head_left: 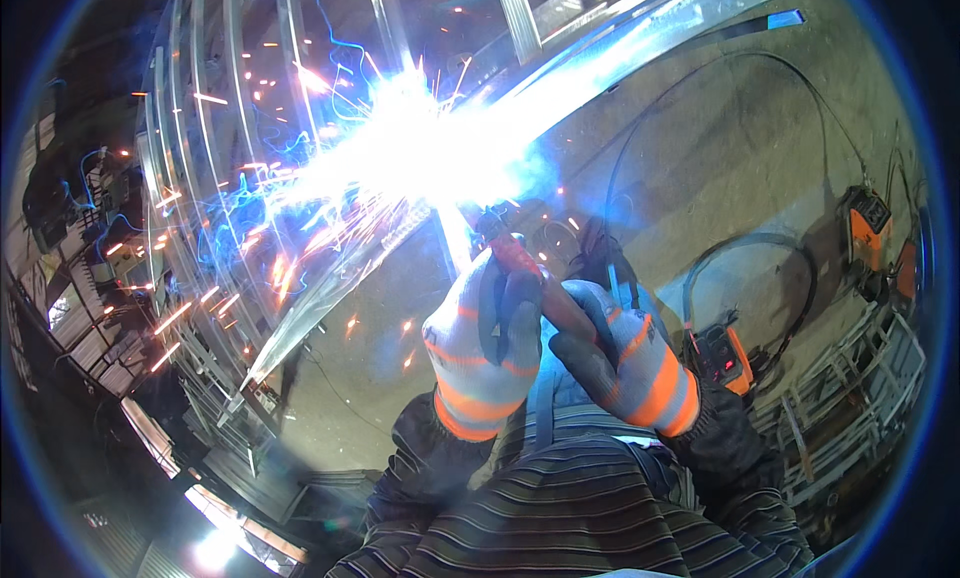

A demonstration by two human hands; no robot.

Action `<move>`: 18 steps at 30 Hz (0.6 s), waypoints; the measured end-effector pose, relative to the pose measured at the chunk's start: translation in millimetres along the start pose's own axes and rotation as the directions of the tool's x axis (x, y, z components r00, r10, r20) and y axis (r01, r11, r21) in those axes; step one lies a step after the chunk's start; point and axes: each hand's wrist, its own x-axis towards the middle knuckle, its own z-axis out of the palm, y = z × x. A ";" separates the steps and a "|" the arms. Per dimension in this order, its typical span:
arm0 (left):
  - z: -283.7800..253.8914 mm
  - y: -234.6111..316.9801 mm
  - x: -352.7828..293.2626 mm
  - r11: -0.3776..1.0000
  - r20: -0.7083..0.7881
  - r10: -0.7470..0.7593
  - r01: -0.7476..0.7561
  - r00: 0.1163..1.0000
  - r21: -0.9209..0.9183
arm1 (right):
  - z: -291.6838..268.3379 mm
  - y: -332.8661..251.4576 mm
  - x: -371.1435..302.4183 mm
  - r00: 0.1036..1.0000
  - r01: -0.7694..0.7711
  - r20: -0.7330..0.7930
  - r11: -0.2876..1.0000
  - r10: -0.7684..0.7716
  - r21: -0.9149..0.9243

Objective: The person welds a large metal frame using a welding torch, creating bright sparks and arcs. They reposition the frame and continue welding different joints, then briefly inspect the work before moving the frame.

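Observation:
Both of my hands wear grey-and-white gloves with orange bands and dark palms. My left hand [482, 328] is closed around the front of a red welding electrode holder [517, 258]. Behind it, my right hand [635, 353] grips the rear of the same handle. The holder's dark head points up and left into a white-blue arc [430, 143]. Glare hides the tip and the spot being welded. Under the glare, long metal bars meet; one bar [330, 288] runs down to the lower left, another [620, 53] to the upper right.
Sparks fly mostly left, across several parallel metal bars [235, 68]. On the floor at right stand two orange-and-black welding machines [725, 358] [870, 228] with looping black cables [765, 240]. Stacked metal frames [850, 408] lie at the lower right.

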 end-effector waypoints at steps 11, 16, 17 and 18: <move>-11.7 -5.1 -8.3 0.989 0.121 0.146 -0.144 0.982 -0.030 | 12.0 -34.2 -32.5 0.981 -0.165 -0.117 0.983 0.155 -0.080; -26.0 -21.0 1.3 0.949 0.120 0.262 -0.233 0.958 -0.211 | 35.4 -60.3 -30.9 0.922 -0.361 -0.210 0.916 0.324 -0.174; -28.5 -21.8 4.9 0.948 0.174 0.235 -0.186 0.956 -0.259 | 40.9 -65.1 -28.4 0.923 -0.351 -0.239 0.914 0.301 -0.204; -29.8 -22.0 9.2 0.943 0.226 0.214 -0.141 0.950 -0.302 | 44.1 -70.7 -26.5 0.925 -0.336 -0.267 0.912 0.272 -0.235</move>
